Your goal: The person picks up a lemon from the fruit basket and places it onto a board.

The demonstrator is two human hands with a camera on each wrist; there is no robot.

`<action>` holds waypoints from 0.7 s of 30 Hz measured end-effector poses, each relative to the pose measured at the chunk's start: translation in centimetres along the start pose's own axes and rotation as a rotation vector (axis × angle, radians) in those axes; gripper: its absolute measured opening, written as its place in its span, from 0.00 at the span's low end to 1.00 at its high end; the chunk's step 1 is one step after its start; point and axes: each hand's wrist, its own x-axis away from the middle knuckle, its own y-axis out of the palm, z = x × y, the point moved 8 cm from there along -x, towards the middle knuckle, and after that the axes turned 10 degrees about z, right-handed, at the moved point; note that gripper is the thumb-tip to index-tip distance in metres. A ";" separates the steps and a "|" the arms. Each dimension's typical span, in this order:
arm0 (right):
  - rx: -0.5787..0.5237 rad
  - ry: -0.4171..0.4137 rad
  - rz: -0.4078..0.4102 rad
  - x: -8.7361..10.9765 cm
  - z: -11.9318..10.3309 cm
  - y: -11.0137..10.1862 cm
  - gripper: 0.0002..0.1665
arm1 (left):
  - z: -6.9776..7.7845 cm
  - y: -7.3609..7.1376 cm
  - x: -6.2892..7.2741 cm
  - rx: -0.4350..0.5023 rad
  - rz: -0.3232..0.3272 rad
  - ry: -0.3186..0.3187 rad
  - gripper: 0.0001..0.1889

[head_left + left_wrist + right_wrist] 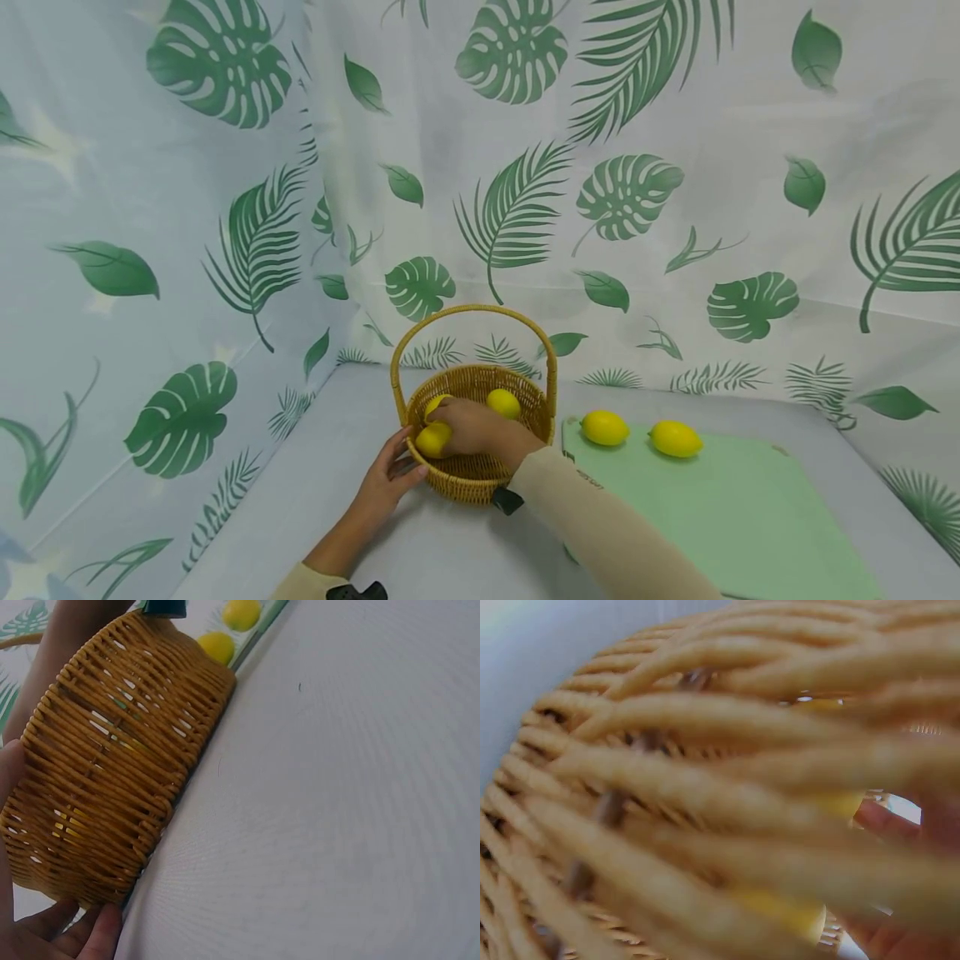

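A wicker basket [465, 487] with a tall arched handle stands on the table. My right hand [476, 429] reaches down inside it and grips a lemon [433, 439] at the left side. Another lemon [438, 405] lies just behind that one, partly covered by the fingers, and a third lemon [503, 403] sits at the back right of the basket. My left hand [382, 479] holds the basket's left side, thumb and fingers spread against the weave [112, 750]. Through the wicker in the right wrist view, yellow lemon skin [780, 911] and part of my right hand [900, 937] show, blurred.
Right of the basket lies a light green board [720, 508]. Two lemons rest near its far edge, one lemon [604, 427] closer to the basket and another lemon [676, 438] farther right. A leaf-patterned curtain [660, 217] closes off the back and left of the table.
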 end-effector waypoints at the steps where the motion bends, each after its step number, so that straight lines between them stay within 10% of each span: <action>1: 0.003 -0.005 -0.004 0.0 -0.1 0.1 0.31 | 0.0 0.0 0.0 0.000 -0.001 0.001 0.38; 21: 0.077 -0.018 -0.061 -0.6 -0.9 1.3 0.29 | -0.3 -0.2 -0.2 0.025 0.003 -0.017 0.38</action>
